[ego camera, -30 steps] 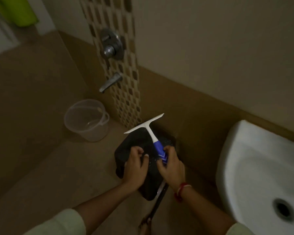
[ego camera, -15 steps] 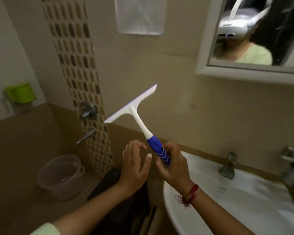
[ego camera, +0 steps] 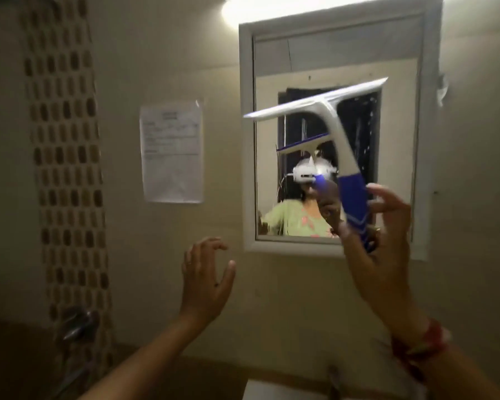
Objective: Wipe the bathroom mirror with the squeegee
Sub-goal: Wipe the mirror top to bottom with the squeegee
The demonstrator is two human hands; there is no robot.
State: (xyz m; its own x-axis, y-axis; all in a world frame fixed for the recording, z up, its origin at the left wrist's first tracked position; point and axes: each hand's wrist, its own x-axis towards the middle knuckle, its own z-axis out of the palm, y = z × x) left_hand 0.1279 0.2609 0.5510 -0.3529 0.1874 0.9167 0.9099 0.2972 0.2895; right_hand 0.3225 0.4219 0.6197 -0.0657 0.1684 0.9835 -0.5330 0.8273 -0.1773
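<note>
1. The squeegee (ego camera: 334,134) is hanging in front of the bathroom mirror (ego camera: 315,53), its white blade bar crossing the glass near mid-height and tilting up toward the mirror's right edge.
2. The right hand (ego camera: 373,255) is making the grip: fingers loosely curled round the blue handle by the mirror's lower right corner, the handle running up and left to the blade.
3. Whether the blade is touching the glass I cannot tell; it looks just short of it.
4. The left hand (ego camera: 205,281) is hovering empty, fingers spread, below and left of the mirror frame.
5. Judged next: the right hand, being nearer, is needing to press the blade flat against the glass.
</note>
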